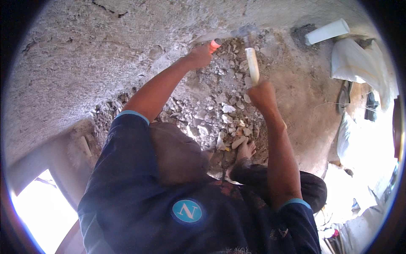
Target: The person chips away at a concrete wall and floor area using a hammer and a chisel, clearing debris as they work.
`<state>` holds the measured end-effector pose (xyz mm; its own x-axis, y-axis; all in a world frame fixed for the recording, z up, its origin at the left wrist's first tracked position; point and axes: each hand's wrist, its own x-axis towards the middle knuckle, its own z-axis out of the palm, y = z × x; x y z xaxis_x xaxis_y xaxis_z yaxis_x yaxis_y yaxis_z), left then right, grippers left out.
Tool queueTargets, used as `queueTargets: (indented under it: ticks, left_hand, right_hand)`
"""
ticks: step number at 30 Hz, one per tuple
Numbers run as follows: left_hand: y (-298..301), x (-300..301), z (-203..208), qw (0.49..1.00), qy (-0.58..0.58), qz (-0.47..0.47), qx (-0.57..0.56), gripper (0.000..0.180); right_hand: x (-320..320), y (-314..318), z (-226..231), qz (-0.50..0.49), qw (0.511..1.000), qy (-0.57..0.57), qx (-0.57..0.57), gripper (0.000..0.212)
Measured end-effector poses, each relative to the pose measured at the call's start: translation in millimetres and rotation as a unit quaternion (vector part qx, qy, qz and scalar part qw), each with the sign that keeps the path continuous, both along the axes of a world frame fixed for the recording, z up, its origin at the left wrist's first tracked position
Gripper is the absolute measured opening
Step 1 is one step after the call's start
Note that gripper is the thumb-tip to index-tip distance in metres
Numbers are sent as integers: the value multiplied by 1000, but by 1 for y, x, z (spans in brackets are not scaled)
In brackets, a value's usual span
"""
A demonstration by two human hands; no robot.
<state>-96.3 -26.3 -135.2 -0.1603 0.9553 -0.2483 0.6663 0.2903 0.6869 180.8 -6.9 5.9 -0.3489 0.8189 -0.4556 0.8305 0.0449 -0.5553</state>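
Observation:
My left hand (pixel 201 56) is closed round the orange grip of a chisel (pixel 215 45), close to the foot of the rough wall. The grip's dark end sticks out past my fist, and the blade cannot be made out. In my right hand (pixel 262 95) is a hammer (pixel 252 64), gripped low on its pale handle. Its metal head, smeared by motion, is up by the wall's base, to the right of the chisel and apart from it. Broken rubble (pixel 215 99) lies below both hands, reaching my bare foot (pixel 246 151).
The rough grey wall (pixel 101 55) curves along the left and far side. A white pipe (pixel 327 31) rests at the far right, beside pale plastic sacks (pixel 353 61). A sandal (pixel 343 97) lies near them. A bright opening (pixel 44 207) shows at lower left.

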Motion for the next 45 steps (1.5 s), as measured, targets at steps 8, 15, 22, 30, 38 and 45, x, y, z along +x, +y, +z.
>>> queueTargets:
  ticks: [8,15,22,30,38,45]
  left_hand:
    - [2,2,37,998,64,5,-6,52]
    - [-20,-19,73,979,169,-63,-94,48]
    - [-134,-48,263,970,-233,9,-65,45]
    - [-172,-59,302,952,-296,49,-57,47]
    - [-183,-43,295,957,-256,108,-83,50]
    - [-172,-24,349,984,-143,29,-102,44]
  right_hand:
    - [2,8,15,-130,965,216,78,33]
    - [5,1,-24,-6,989,146,35,33]
    - [-37,1,83,108,961,154,205,26]
    - [-22,62,-1,222,954,-153,128,30]
    - [-43,40,91,181,955,100,211,31]
    - [17,96,-30,215,957,-154,119,29]
